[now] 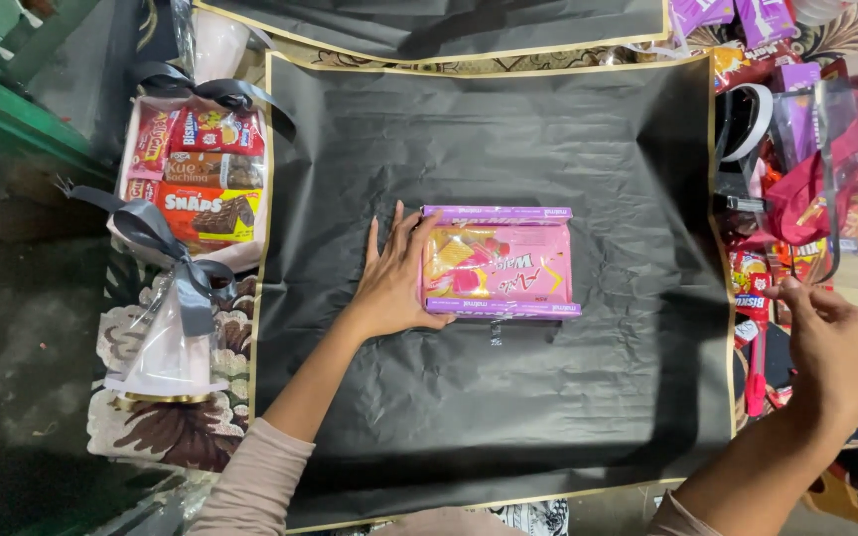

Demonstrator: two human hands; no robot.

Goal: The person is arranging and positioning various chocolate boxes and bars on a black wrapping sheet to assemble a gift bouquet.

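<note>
- Black wrapping sheet [548, 397] w/ thin gold border lay flat, creased; pink wafer pack [498, 262] sat near its centre, a bit toward the far edge, on top of a purple box whose edges showed above & below it.
- Left hand [396, 281] lay flat on the sheet, fingers spread & straight, touching the pack's left end; pressing/steadying, not gripping anything.
- Right hand [828, 342] hovered past the sheet's right edge, over the snack pile [796, 189]; thumb & fingers pinched close, prob. on clear film or tape – couldn't tell for sure.
- Risk: pack only steadied from one side, so a nudge could've slid it off the box or skewed the stack off-centre.
- Risk: the palm's weight on thin sheet could've dragged it & added creases or a tear.
- Risk: right arm crossing the right edge could've knocked loose packets onto the sheet.
- Finished gift bundle [196, 189] w/ grey ribbon sat just off the left edge, clear of both hands.
</note>
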